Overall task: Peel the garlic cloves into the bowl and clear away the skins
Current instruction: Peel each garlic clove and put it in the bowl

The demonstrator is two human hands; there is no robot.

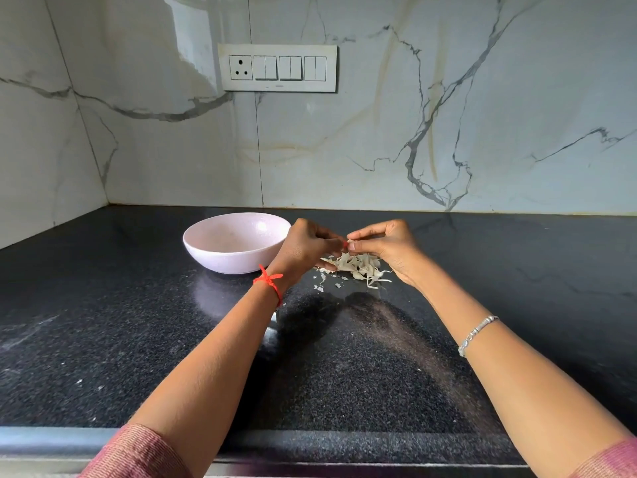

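A pale pink bowl (220, 248) stands on the black counter, left of my hands. My left hand (303, 248) and my right hand (386, 248) meet above a heap of garlic skins and cloves (360, 267). Between their fingertips they pinch one small garlic clove (350, 243). A few loose skin flakes (322, 286) lie in front of the heap. I cannot see what the bowl holds from this angle.
The black speckled counter (344, 367) runs from the front edge to a marble wall. A white switch panel (277, 67) sits on the wall above the bowl. A side wall closes the corner at the left.
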